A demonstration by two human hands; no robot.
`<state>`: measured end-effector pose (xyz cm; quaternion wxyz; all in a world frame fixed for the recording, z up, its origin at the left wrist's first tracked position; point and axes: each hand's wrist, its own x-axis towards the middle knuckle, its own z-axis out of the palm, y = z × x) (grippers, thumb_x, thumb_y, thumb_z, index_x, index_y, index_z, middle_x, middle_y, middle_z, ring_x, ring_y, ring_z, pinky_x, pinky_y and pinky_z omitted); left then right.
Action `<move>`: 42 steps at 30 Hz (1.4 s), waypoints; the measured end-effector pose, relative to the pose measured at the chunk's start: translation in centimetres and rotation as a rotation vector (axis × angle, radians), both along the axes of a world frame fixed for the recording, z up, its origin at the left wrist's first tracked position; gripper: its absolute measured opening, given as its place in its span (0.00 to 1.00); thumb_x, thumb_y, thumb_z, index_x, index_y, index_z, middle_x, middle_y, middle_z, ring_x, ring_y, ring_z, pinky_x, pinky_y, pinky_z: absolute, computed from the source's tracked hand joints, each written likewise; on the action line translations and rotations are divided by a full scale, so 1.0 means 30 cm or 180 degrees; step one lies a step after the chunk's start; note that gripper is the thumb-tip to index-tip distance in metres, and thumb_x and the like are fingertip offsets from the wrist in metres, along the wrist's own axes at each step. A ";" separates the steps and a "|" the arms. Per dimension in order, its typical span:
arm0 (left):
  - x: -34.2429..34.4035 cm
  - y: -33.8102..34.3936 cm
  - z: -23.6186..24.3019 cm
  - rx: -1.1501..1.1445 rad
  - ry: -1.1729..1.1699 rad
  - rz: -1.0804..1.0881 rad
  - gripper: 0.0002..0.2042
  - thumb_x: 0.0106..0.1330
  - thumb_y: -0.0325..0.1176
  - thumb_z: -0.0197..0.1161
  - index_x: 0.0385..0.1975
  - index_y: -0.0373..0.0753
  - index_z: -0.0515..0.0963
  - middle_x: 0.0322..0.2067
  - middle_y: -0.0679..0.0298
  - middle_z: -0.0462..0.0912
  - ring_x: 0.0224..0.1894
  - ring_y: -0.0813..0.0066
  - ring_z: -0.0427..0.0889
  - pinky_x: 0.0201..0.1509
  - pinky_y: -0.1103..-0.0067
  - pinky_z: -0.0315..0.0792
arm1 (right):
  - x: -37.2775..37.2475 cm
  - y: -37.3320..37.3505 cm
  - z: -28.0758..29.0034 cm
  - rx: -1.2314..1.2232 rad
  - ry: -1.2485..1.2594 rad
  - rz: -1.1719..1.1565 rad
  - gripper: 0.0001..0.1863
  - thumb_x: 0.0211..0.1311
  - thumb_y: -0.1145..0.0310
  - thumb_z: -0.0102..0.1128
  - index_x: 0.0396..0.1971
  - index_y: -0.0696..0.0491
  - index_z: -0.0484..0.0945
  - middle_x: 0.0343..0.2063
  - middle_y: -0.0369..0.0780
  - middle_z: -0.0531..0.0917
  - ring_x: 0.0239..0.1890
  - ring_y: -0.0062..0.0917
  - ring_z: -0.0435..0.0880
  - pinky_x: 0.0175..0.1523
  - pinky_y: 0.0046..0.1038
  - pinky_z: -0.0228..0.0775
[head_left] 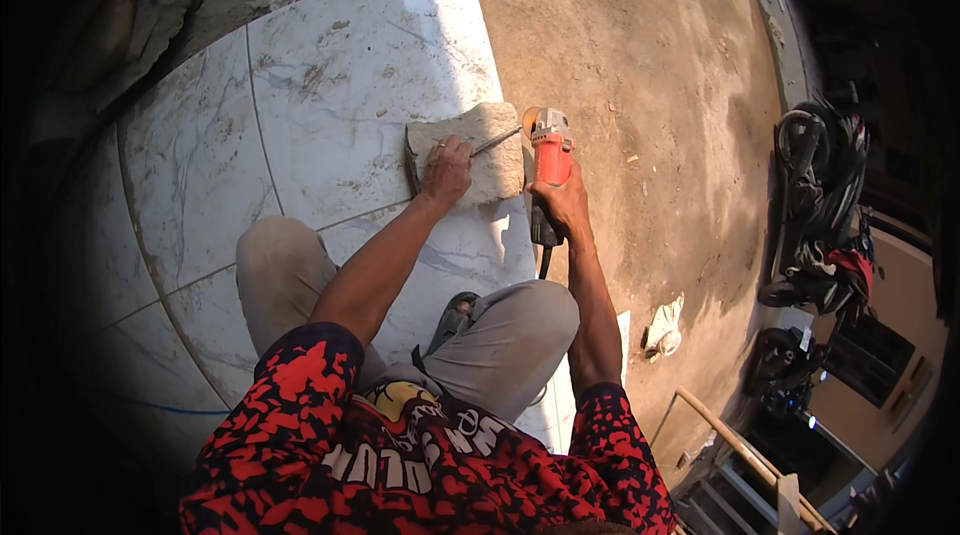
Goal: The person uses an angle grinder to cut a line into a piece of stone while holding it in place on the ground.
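Note:
My right hand (564,199) is wrapped round the body of a red and grey angle grinder (552,157), its dark rear end and cord toward me. The grinder's disc (530,120) is at the tip of a thin metal rod (497,141); I cannot tell whether they touch. My left hand (448,171) is closed on the rod's near end and rests on a rough, pale stone block (495,180). This block lies at the right edge of the white marbled tiles (350,65), and the rod's tip reaches its right side. The rod's gripped end is hidden by my fingers.
Bare brown ground (660,135) stretches right of the tiles. A crumpled white cloth or bag (664,327) lies there. Farther right stand motorbikes (820,205), and wooden poles (735,440) are at lower right. My bent knees flank the work, with the grinder's cord (545,263) beside the right one.

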<state>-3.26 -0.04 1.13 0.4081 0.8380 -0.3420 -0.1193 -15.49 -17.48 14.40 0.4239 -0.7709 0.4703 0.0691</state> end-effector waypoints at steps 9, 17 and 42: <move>-0.002 -0.002 0.006 0.0032 -0.0049 0.0012 0.07 0.58 0.27 0.64 0.35 0.39 0.76 0.38 0.55 0.75 0.47 0.52 0.76 0.50 0.60 0.70 | -0.015 -0.009 -0.027 0.0024 0.0007 -0.0076 0.50 0.39 0.62 0.74 0.67 0.56 0.61 0.51 0.53 0.81 0.51 0.42 0.83 0.55 0.36 0.75; -0.001 0.002 0.000 0.0010 -0.0035 0.0023 0.06 0.58 0.26 0.63 0.34 0.39 0.76 0.38 0.55 0.75 0.46 0.52 0.76 0.50 0.60 0.71 | -0.012 0.005 -0.018 -0.0018 -0.0067 -0.0042 0.50 0.39 0.62 0.74 0.66 0.56 0.61 0.51 0.52 0.81 0.51 0.41 0.83 0.55 0.36 0.75; -0.005 0.009 -0.012 0.0046 -0.0116 -0.0016 0.06 0.61 0.27 0.61 0.36 0.38 0.77 0.40 0.54 0.76 0.47 0.51 0.76 0.50 0.59 0.71 | -0.132 -0.044 -0.020 0.0273 -0.0732 -0.0743 0.41 0.40 0.69 0.73 0.59 0.59 0.66 0.43 0.43 0.80 0.41 0.28 0.82 0.46 0.29 0.77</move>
